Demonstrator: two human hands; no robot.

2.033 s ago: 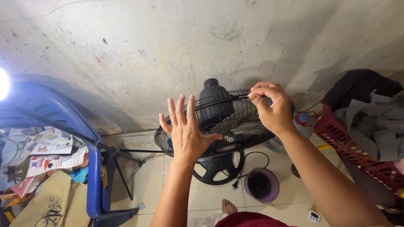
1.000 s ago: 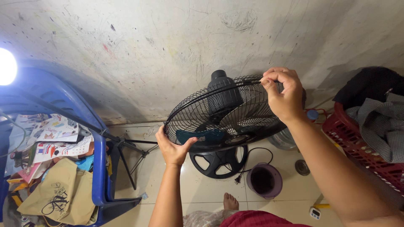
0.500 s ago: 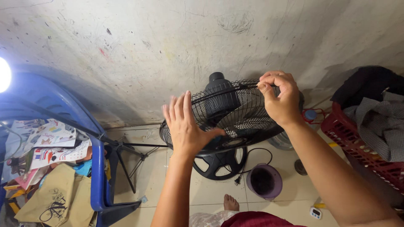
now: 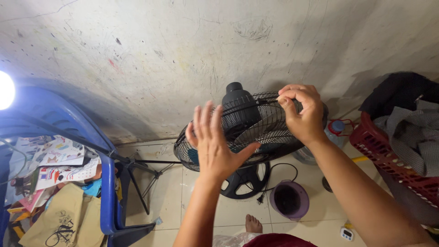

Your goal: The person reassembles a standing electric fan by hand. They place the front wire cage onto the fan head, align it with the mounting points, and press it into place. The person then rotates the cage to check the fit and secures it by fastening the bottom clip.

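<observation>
Home room, lived-in corner: scuffed, scribbled wall (image 4: 151,55) behind a black floor fan (image 4: 249,132) on tiled floor (image 4: 201,201); red laundry basket (image 4: 388,160) with clothes right of fan, blue plastic chair (image 4: 107,192) with papers left of it

Printed paper sheets (image 4: 59,162), white with bright multicoloured pictures, lie overlapping in the blue plastic chair at the left, tilted toward the camera. Just below them leans a tan cloth bag (image 4: 64,219) with a black line drawing printed near its lower edge. At the bottom right, on the tiled floor, lies a small white device (image 4: 346,233) with a pale rectangular screen; what the screen shows is too small to tell.
</observation>
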